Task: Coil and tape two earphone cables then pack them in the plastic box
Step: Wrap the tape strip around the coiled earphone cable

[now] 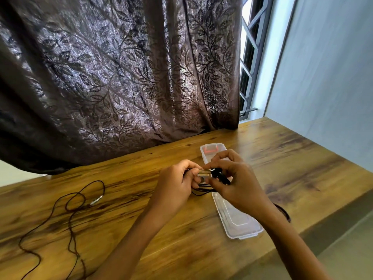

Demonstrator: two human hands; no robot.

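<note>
Left hand [175, 184] has its fingers curled and grips one end of the first earphone cable [220, 175], a small black bundle held up off the table. Right hand [236, 178] pinches the other end between thumb and fingertips, the earbud end sticking out past its fingers. A short strip of clear tape [203, 174] sits across the bundle between the two hands. Whether it is fully wrapped cannot be told.

Step judged: taping coil one, with coiling already done.

The plastic box [238, 225] lies open on the table [141, 229] directly under and behind the hands, clear, with a red patch at its far end. Nothing packed is visible in the near half.

The second earphone cable [70, 215] lies loose and uncoiled well to the left on the table, its plug end near the loops. There is a dark band [284, 213] on the right wrist. A curtain [121, 77] hangs behind, with a window [250, 57] at its right.

Next move likely needs the tape pressed round and closed on itself while the left hand keeps the loops tight. The bundle then drops into the box, and the loose cable needs fetching.
</note>
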